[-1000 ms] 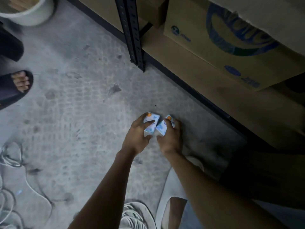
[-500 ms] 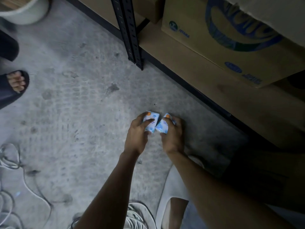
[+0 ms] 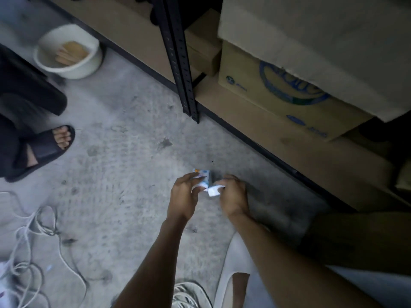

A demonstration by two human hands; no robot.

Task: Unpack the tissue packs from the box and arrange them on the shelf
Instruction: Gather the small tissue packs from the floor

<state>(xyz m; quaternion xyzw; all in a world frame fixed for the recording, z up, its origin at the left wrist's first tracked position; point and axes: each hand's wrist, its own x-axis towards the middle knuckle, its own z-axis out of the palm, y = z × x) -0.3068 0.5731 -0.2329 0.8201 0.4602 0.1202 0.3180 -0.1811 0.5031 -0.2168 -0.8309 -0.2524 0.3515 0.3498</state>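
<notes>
- left hand (image 3: 183,196) fingers pinch blue tissue pack (image 3: 204,176), over floor, well below shelf post (image 3: 179,63)
- right hand (image 3: 233,195) curled round second pack (image 3: 213,191), blurred, touching the first
- probably pairing both to shelve together, right of post

Both bare forearms reach down and forward, wrists close together. The left hand (image 3: 185,196) curls fingers and thumb round a tissue pack (image 3: 205,175). The right hand (image 3: 233,196), knuckles up, pinches a blurred white packet (image 3: 213,191) just beside it.
</notes>
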